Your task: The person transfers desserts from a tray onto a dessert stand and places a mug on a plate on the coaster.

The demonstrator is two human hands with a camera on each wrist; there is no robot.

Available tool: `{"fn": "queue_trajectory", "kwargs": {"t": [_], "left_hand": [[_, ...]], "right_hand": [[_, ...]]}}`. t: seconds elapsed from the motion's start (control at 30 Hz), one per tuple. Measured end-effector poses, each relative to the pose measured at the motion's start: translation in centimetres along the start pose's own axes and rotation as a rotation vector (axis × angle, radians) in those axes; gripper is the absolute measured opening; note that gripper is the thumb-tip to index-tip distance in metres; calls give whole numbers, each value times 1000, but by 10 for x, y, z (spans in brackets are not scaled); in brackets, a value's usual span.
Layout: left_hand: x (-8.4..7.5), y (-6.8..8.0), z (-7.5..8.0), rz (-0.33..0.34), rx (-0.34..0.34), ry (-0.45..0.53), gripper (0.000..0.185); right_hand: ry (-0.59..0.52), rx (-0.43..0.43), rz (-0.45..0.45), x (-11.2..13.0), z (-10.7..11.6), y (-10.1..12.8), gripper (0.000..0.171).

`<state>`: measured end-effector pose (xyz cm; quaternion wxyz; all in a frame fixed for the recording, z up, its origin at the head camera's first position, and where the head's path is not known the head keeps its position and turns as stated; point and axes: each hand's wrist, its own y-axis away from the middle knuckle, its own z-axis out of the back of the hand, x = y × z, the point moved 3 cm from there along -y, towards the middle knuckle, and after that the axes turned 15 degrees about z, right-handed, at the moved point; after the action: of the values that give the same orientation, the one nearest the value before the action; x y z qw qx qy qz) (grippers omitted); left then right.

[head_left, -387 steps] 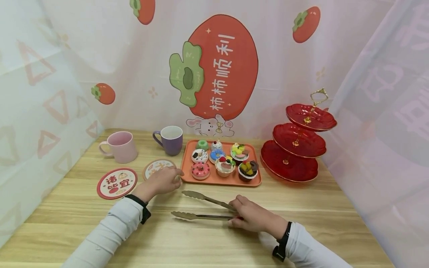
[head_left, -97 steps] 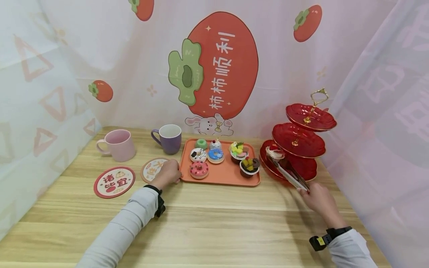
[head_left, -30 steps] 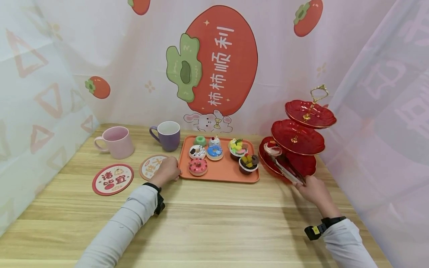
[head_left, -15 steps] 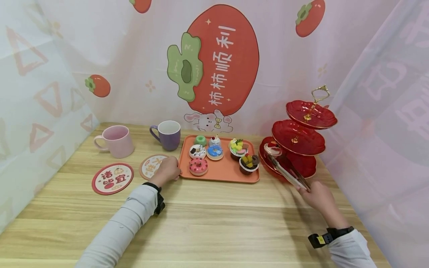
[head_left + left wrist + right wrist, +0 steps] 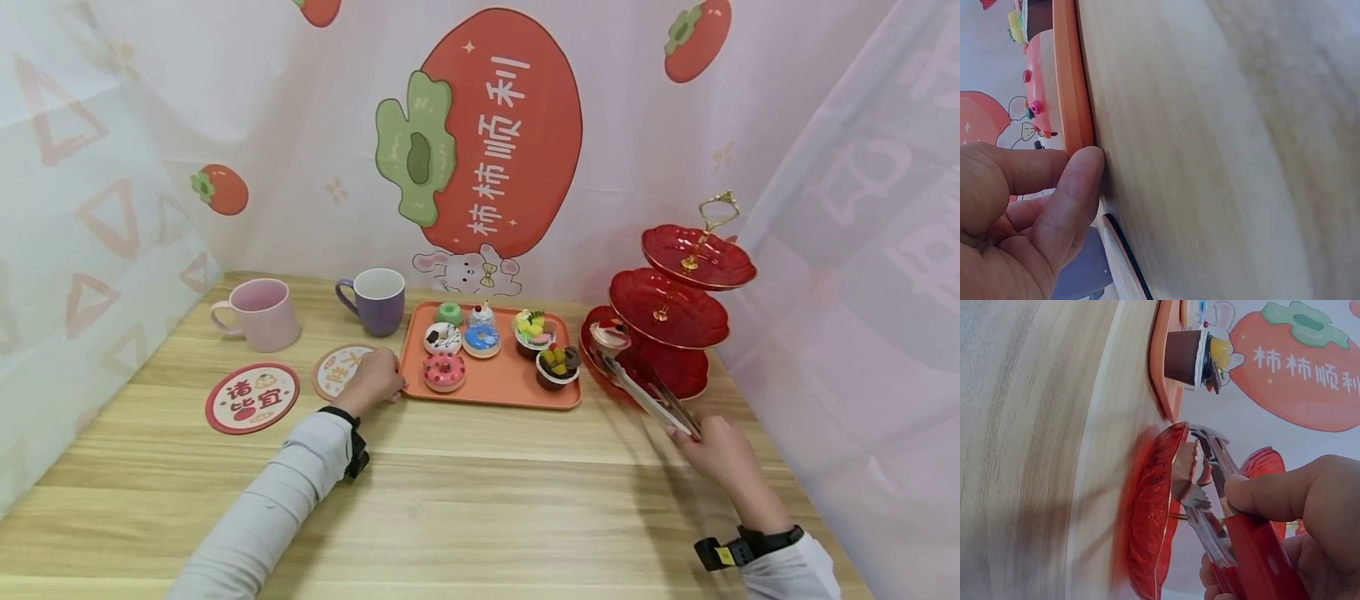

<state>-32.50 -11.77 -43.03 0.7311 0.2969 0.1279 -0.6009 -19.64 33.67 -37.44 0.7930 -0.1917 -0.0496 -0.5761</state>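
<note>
We see the right hand (image 5: 712, 454) gripping the red handles of a pair of metal tongs (image 5: 648, 396), fingers and thumb curled round them. The tong tips reach over the bottom plate of the red three-tier stand (image 5: 675, 375), where a small cream tartlet (image 5: 609, 336) sits near the plate's left rim. In the right wrist view the tips lie on either side of the tartlet (image 5: 1188, 472) (whether they actually pinch it we cannot tell).

The left hand (image 5: 372, 379) rests at the near left corner of the orange tray (image 5: 495, 392), fingers loosely curled and the thumb tip pressed against the tray's rim (image 5: 1072, 94). It partly covers a round coaster (image 5: 335, 369). On the tray we count a pink doughnut (image 5: 444, 371), a blue doughnut (image 5: 482, 337) and a chocolate fruit cup (image 5: 557, 367), among other small cakes.

Behind the coaster stand a purple mug (image 5: 375, 300) and a pink mug (image 5: 261, 313).
</note>
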Motion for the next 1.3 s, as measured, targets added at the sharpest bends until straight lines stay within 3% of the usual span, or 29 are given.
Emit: {"fn": "queue_trajectory", "kwargs": {"t": [0.3,0.53,1.3], "left_hand": [[0,-1,1,14,18,27,22],[2,-1,3,17,14,29,21],[2,3,0,4,10,54,21]], "right_hand": [[-2,-4,-20,8,1,7,28],[-46,27,-29,14,4,9,41],[-131,54,-64,18,-1,24,40]]}}
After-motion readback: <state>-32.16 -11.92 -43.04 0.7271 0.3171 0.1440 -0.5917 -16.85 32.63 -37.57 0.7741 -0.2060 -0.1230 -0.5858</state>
